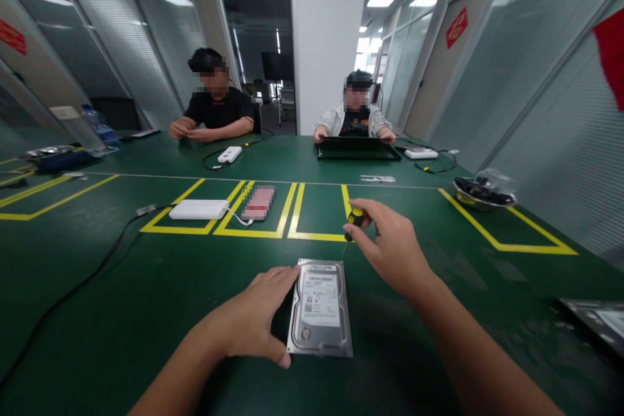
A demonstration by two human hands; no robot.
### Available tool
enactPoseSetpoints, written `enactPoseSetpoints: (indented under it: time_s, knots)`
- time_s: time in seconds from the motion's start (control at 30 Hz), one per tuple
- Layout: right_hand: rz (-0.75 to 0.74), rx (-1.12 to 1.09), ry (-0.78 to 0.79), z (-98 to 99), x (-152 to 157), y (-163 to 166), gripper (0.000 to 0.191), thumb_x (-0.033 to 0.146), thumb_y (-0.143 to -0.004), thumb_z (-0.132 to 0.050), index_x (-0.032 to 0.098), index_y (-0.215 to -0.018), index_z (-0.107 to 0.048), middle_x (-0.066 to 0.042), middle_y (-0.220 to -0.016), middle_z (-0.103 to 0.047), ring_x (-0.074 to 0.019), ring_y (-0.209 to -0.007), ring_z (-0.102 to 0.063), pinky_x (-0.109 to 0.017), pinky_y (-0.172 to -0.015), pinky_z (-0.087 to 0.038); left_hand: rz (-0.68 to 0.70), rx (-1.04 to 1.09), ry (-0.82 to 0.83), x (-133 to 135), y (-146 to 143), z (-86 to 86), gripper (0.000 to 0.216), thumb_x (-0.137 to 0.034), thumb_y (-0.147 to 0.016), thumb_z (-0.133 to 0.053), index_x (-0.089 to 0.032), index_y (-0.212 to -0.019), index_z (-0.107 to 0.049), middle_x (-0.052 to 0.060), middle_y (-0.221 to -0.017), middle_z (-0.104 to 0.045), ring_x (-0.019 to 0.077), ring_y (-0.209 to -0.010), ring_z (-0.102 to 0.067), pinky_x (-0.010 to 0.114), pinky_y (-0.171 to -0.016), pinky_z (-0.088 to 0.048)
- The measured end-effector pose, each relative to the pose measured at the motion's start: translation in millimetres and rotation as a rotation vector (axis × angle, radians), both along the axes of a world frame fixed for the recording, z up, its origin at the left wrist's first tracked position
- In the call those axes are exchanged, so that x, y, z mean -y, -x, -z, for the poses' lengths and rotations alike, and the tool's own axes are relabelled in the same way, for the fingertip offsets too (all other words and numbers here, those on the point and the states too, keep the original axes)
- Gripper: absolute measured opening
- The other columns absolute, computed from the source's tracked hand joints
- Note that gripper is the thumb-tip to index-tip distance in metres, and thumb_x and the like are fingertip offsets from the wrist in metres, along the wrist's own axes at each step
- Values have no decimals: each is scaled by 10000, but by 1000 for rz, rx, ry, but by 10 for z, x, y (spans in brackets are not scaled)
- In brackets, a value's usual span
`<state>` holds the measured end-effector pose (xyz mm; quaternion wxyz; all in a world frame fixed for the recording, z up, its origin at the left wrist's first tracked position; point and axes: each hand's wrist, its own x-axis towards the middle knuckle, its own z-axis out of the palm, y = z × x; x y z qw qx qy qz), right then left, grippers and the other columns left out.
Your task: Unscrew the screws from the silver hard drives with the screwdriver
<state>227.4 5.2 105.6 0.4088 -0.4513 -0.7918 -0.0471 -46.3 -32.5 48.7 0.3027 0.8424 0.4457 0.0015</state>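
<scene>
A silver hard drive [320, 305] lies label up on the green table. My left hand [254, 312] steadies it from the left, fingertips at the upper left edge and thumb at the lower left corner. Above and right of the drive's far end, my right hand [392, 244] pinches a small screwdriver [355, 218] by its yellow and black handle. The thin shaft points down toward the drive's far right corner; whether the tip touches a screw there is too fine to make out.
Yellow tape outlines mark the green table [195, 286]. A white power bank [199, 209] is cabled to a phone [259, 202]. A bowl of dark parts [484, 194] stands right, another drive [597, 322] at the right edge. Two people sit opposite, one holding a black frame [359, 157].
</scene>
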Motion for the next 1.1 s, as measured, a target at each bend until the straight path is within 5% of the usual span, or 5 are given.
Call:
enactPoseSetpoints:
  time_s: [0.33,0.6,0.87,1.1]
  knots:
    - [188,166,50,-160,219,-207,193,168,-795,-703,175,-913,-550,-19,-808,-577,-158,-663,-532,-283,-604,-386,34,-35,-70,28,-34,-16,1229,-518,-570,-856,-291,-1579,-193,93,-1638,-192,399,-1488,-174,561,-1200,-136]
    - [393,299,117,114,448,-330,250,232,-801,-644,217,-827,-396,-22,-795,-492,-180,-649,-497,-290,-523,-301,57,-48,-94,23,-41,43,1239,-554,-596,-832,-301,-1585,-129,83,-1647,-125,369,-1506,-128,554,-1211,-75]
    - [443,365,181,435,549,-410,262,186,-844,-616,215,-828,-356,-18,-797,-461,-177,-650,-519,-265,-485,-245,64,-54,-88,23,-69,33,1224,-558,-624,-817,-301,-1584,-101,80,-1646,-97,357,-1507,-131,559,-1212,-60]
    - [472,436,513,577,580,-453,146,129,-911,-554,176,-970,-429,-45,-874,-530,-180,-688,-599,-257,-498,-278,76,-50,-83,14,-96,26,1197,-598,-663,-789,-307,-1584,-83,61,-1645,-91,353,-1509,-124,568,-1212,-36]
